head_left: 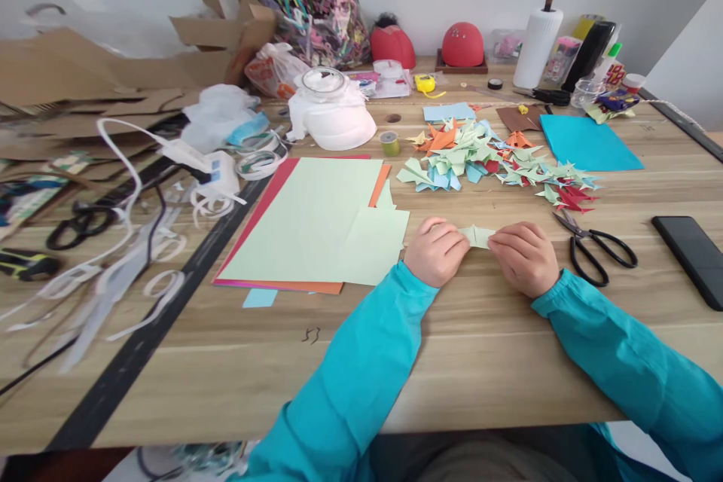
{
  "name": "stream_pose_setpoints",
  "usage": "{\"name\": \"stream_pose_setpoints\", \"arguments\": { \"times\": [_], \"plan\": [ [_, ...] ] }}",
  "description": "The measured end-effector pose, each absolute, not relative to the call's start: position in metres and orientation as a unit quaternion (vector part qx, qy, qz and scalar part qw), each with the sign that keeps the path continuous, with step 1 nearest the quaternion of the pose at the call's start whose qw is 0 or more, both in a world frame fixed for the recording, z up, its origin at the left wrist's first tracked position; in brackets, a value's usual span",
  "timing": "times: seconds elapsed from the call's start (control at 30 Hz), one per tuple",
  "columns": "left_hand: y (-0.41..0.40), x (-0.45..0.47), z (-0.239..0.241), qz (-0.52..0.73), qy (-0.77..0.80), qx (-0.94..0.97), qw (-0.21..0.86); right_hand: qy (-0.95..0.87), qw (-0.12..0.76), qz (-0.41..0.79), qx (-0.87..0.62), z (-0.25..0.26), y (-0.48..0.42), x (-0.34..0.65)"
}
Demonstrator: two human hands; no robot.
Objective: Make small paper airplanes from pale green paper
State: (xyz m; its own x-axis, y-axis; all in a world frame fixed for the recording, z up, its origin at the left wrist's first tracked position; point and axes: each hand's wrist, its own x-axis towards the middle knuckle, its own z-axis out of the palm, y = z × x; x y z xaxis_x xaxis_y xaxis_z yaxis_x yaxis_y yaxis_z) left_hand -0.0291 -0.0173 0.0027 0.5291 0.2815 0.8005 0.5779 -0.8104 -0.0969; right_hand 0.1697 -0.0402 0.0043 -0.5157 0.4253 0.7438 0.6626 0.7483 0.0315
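Note:
A small folded piece of pale green paper point(477, 236) with a crease near its middle is held just above or on the wooden table. My left hand point(437, 250) pinches its left end, and my right hand point(525, 257) pinches the right end. The fingertips cover both ends of the paper. Behind my hands lies a heap of folded paper cranes point(463, 151) in green, blue, orange and red. To the left, sheets of pale green paper point(305, 218) rest on red and orange sheets, close to my left hand. Black-handled scissors point(603, 242) lie to the right of my right hand, blades partly spread.
A dark phone point(690, 256) lies at the right. Behind the cranes is a bright blue sheet point(590, 141). A thread spool point(389, 142) and a white-covered jar point(332, 117) stand further back. Cables, a power strip point(192, 158) and cardboard point(102, 68) crowd the left side.

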Motion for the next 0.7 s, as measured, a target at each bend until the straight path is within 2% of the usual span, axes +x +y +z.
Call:
{"name": "stream_pose_setpoints", "arguments": {
  "times": [0.23, 0.37, 0.47, 0.57, 0.7],
  "plan": [
    [-0.021, -0.029, 0.003, -0.415, -0.248, -0.861, 0.156, -0.838, 0.402, -0.139, -0.343, 0.002, -0.041, 0.171],
    [-0.019, -0.029, -0.001, -0.553, -0.364, -0.750, 0.002, -0.783, 0.438, -0.085, -0.434, 0.000, -0.040, 0.172],
    [-0.017, -0.025, -0.005, -0.634, -0.473, -0.578, -0.200, -0.756, 0.456, 0.036, -0.467, -0.002, -0.040, 0.170],
    [-0.015, -0.020, -0.009, -0.625, -0.497, -0.458, -0.390, -0.704, 0.471, 0.242, -0.473, -0.005, -0.041, 0.166],
    [-0.019, -0.013, -0.009, -0.568, -0.479, -0.449, -0.497, -0.582, 0.493, 0.460, -0.454, -0.007, -0.039, 0.163]
  ]
}}
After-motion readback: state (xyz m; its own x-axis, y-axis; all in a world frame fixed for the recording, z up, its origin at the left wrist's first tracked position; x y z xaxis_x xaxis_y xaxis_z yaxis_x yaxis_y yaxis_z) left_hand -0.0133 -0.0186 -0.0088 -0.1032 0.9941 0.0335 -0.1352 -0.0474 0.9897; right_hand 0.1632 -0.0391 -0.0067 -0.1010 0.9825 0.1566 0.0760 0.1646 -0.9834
